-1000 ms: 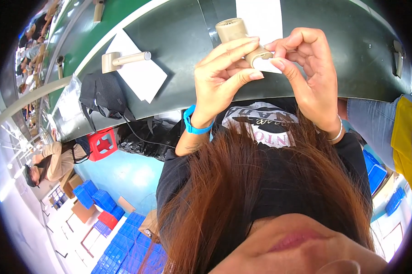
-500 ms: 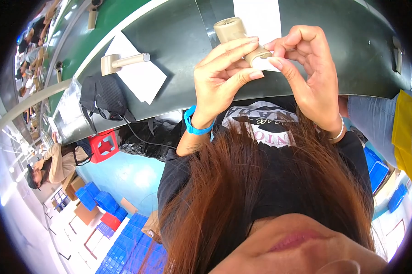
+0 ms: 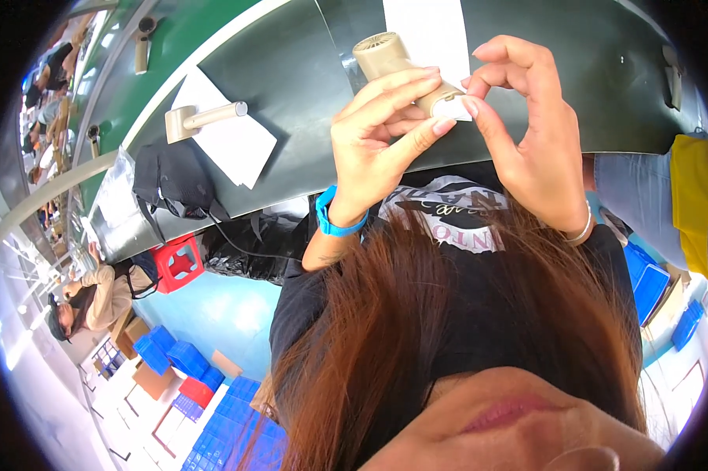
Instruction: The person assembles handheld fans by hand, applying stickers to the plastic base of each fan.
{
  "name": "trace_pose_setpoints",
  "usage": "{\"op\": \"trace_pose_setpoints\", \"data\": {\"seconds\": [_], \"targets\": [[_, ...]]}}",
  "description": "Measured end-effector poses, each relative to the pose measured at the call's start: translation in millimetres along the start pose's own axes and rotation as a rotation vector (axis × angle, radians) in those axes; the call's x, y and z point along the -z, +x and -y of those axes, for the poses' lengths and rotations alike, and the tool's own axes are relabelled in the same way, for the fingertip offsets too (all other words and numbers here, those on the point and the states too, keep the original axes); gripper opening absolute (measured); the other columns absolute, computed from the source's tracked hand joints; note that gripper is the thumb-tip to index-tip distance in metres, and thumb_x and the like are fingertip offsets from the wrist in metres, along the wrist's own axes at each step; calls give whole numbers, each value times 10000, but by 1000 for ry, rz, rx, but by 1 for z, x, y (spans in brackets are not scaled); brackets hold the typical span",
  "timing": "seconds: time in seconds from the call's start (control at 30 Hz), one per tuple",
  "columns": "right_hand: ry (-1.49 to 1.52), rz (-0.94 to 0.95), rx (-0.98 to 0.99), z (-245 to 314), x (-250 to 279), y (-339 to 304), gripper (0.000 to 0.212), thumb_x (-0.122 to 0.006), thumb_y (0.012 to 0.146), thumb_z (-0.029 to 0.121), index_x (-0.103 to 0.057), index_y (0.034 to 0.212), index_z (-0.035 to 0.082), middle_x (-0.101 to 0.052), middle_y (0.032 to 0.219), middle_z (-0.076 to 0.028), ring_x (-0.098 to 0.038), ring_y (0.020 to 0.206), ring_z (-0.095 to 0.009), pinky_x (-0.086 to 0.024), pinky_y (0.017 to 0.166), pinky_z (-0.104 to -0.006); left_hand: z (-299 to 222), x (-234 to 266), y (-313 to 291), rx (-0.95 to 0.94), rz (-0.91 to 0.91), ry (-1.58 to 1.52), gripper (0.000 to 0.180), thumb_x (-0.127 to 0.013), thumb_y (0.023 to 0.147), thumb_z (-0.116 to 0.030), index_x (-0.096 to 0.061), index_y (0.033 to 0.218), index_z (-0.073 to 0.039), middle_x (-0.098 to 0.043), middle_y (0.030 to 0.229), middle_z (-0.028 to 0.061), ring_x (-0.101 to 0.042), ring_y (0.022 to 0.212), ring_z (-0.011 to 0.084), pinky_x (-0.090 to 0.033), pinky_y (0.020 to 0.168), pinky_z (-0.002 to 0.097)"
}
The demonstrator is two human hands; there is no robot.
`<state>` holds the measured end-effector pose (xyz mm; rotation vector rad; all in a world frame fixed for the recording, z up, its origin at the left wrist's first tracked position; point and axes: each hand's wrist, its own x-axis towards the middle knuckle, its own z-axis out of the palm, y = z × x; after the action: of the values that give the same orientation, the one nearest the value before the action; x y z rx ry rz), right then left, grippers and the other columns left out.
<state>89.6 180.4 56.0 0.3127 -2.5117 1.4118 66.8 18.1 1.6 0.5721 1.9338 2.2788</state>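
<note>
My left hand (image 3: 376, 133) is wrapped round a beige hair dryer (image 3: 387, 56) with a round slotted grille at its far left end. The thumb and fingers grip its lower right part, where a small notch shows at the end. Close beside that end, my right hand (image 3: 530, 129) has its thumb and index finger curled in a pinch. What they hold, if anything, is too small to make out. Beneath the dryer lies a white sheet (image 3: 432, 35) on the dark table mat (image 3: 299, 78).
Left of my hands, another beige hair dryer (image 3: 205, 116) rests on a white sheet (image 3: 240, 149). A black bag (image 3: 172, 179) lies by the table edge, above a red stool (image 3: 177, 265). Blue crates (image 3: 236, 416) stand on the floor; a person in yellow (image 3: 693, 196) is at right.
The table and the things on it have shifted slightly left in view. My left hand keeps hold of the hair dryer; my right thumb and index finger have moved slightly at its end.
</note>
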Motion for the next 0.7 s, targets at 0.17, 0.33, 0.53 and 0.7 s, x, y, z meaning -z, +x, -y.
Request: {"op": "trace_pose_setpoints", "data": {"seconds": [0.17, 0.33, 0.53, 0.7], "targets": [[-128, -15, -78, 7, 5, 1, 429, -644, 753, -13, -454, 1135, 36, -579, 780, -53, -598, 837, -184, -427, 833, -300, -1, -3, 4, -12, 21, 6, 364, -677, 739, 84, -598, 1093, 53, -542, 1156, 148, -624, 921, 192, -562, 772, 265], [-327, 13, 82, 0, 10, 5, 453, -678, 743, 38, -456, 1138, 39, -565, 906, -87, -575, 889, -208, -419, 843, -324, -6, -3, 4, 4, -41, 44, 360, -682, 722, 86, -605, 1071, 46, -557, 1130, 141, -625, 896, 169, -551, 748, 248], [411, 126, -157, -62, 6, 43, 399, -515, 925, 251, -431, 1253, 40, -508, 1165, -72, -524, 1055, -153, -407, 909, -310, -5, 6, 56, -22, 7, 94, 328, -734, 680, 22, -621, 988, 32, -583, 1050, 103, -625, 825, 129, -536, 681, 224], [980, 287, -279, -92, -16, 110, 419, -354, 984, 340, -454, 1269, 49, -516, 1204, -69, -530, 1022, -130, -447, 870, -248, 16, -6, 112, -384, 77, 323, 282, -761, 654, -33, -623, 900, -9, -603, 969, 52, -584, 802, 92, -484, 620, 202]]}}
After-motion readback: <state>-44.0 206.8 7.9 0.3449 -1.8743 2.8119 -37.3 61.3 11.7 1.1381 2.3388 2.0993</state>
